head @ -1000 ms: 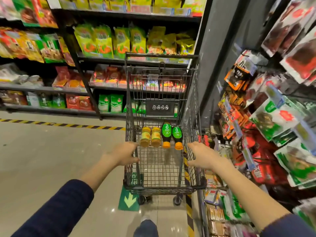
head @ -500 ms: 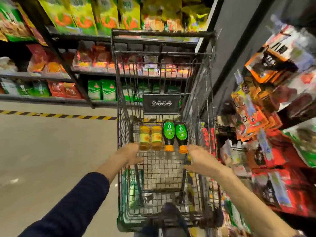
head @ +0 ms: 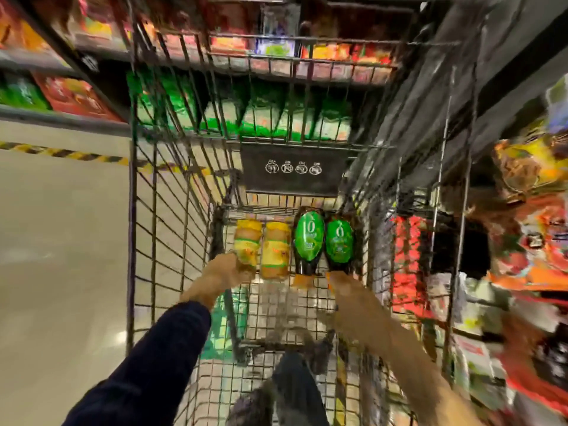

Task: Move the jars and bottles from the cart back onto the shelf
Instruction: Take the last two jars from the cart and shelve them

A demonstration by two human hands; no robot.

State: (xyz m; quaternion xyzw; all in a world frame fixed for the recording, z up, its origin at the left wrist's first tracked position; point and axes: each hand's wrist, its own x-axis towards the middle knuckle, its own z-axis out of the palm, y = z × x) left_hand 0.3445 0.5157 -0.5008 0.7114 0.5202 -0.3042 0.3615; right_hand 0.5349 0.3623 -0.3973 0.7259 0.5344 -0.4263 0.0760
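Two yellow jars, the left jar [head: 246, 241] and the right jar [head: 275, 250], lie side by side on the floor of the wire cart [head: 172, 229]. To their right lie two dark bottles with green labels, the left bottle [head: 308, 241] and the right bottle [head: 339, 244], orange caps toward me. My left hand [head: 224, 273] is at the near end of the left jar, its fingers curled round that end. My right hand [head: 345, 287] covers the right bottle's cap; blur hides its fingers.
Shelves of bright packets stand beyond the cart [head: 270, 118] and hanging packets crowd close on the right [head: 522, 241]. Bare floor with a yellow-black stripe [head: 61, 152] lies to the left. My leg [head: 295, 392] shows under the cart's near end.
I have leaned in over the cart. Both hands moved forward from the cart's sides onto the near ends of the left jar and the right bottle.
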